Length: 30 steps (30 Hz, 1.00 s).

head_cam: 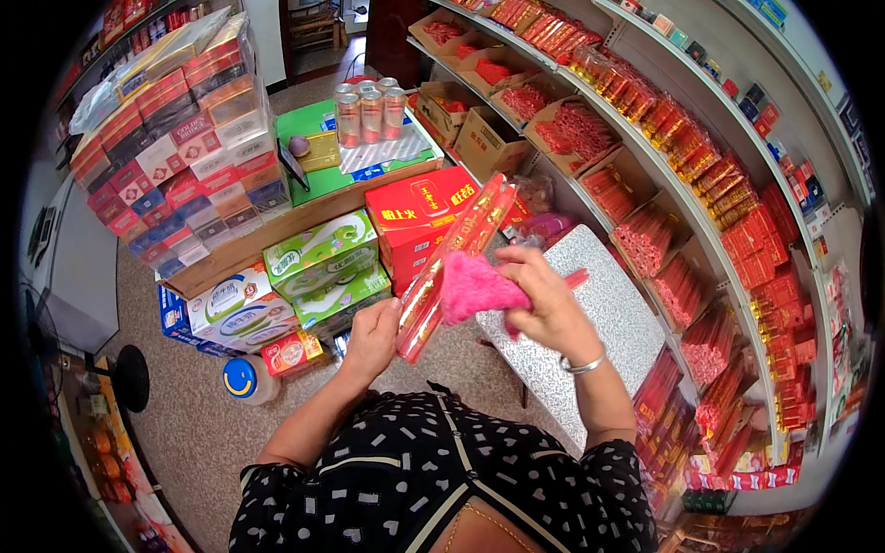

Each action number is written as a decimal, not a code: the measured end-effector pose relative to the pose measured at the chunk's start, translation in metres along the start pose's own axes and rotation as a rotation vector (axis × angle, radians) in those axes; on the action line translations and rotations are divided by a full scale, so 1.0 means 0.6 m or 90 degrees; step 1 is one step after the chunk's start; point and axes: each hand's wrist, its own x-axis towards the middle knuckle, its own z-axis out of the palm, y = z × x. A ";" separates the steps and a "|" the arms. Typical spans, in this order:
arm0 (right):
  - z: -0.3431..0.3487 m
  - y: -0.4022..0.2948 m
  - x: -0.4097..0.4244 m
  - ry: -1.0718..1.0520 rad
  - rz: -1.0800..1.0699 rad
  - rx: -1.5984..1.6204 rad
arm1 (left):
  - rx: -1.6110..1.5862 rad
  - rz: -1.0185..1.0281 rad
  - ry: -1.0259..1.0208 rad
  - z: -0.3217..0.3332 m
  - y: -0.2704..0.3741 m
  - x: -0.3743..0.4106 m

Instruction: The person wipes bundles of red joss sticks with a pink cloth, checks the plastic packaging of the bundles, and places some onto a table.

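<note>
A pair of long red candles with gold decoration [423, 309], in clear wrapping, slants up and away in front of me. My left hand [374, 336] grips their lower end. In my right hand [551, 302] is a bright pink cloth [477, 289], which lies over or against the middle of the candles; the contact itself is partly hidden by the cloth. Another red stick-like item [576, 278] shows just beyond my right hand, above the speckled table [626, 314].
Shelves [639, 142] of red packets and candles curve along the right. Ahead are a red carton [418, 200], green drink cartons [325, 252] and a green-topped counter [304, 117] with canned drinks [371, 117]. Stacked boxes [187, 159] stand left; a blue-lidded jar [240, 377] is on the floor.
</note>
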 end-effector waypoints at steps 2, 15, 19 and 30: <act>-0.028 -0.004 0.005 -0.022 -0.013 -0.130 | 0.033 0.021 0.018 -0.002 0.011 -0.001; 0.044 -0.034 0.050 0.071 -0.101 -0.079 | -0.022 -0.011 -0.004 0.015 0.006 -0.008; 0.090 -0.007 0.026 0.182 -0.097 -0.024 | -0.076 -0.025 -0.005 0.009 0.005 -0.010; 0.130 -0.022 0.008 0.172 -0.042 -0.056 | -0.155 -0.034 0.022 0.008 -0.002 -0.004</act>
